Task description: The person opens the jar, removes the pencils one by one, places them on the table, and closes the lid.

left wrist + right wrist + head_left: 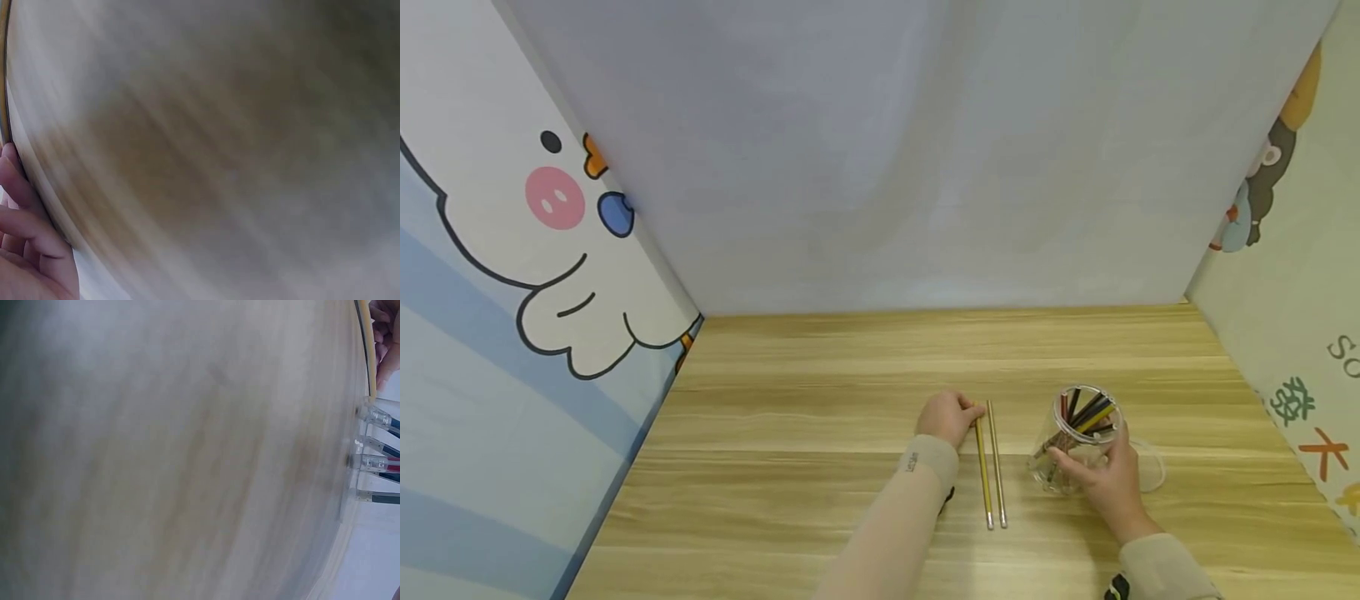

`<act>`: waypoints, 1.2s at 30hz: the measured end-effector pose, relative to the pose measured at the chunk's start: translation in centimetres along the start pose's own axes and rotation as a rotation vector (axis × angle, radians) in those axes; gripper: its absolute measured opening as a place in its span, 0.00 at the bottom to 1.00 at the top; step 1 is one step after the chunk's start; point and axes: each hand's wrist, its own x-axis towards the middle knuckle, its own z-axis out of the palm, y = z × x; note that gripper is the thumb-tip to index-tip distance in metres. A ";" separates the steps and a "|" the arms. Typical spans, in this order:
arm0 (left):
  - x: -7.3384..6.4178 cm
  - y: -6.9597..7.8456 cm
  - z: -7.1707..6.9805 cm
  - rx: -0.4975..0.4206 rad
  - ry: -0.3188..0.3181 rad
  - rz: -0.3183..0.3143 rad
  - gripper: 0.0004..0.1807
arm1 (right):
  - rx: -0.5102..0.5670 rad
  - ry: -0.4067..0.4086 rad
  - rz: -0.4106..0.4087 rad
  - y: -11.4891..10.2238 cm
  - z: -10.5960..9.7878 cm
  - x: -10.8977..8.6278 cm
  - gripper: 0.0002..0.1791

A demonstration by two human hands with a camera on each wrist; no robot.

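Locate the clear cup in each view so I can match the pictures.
Head: the cup is right of centre, low, in the right hand.
Left wrist: not in it.
Right wrist: at the right edge, partly cut off.
Shared landmark: the left hand, at lower centre, lower left and upper right respectively.

My left arm (883, 529) stretches forward, slanting inward, and my left hand (946, 418) has its back up, thumb and fingertips together in a pinch. My right hand (1108, 483) sits nearer to me, thumb spread from the curved fingers in a grip, some fingers hidden
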 end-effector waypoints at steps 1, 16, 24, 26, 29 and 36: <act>0.0 0.0 0.0 0.004 0.002 -0.002 0.13 | 0.001 -0.001 0.000 0.0 0.0 0.0 0.46; 0.2 -0.2 -0.2 0.005 -0.016 0.015 0.14 | 0.007 -0.010 -0.007 -0.1 0.0 -0.1 0.45; 0.1 -0.2 -1.0 -0.042 -0.031 0.042 0.13 | 0.005 -0.009 -0.003 -0.2 0.0 -0.1 0.45; -0.1 -0.1 -1.4 -0.047 -0.030 0.060 0.13 | 0.007 -0.005 -0.012 -0.1 0.0 -0.1 0.45; -0.2 0.0 -1.9 -0.052 -0.026 0.089 0.12 | 0.009 -0.003 -0.023 -0.1 0.0 -0.1 0.45; -0.8 0.4 -2.7 -0.070 -0.021 0.151 0.12 | 0.013 0.004 -0.023 -0.2 0.2 -0.2 0.45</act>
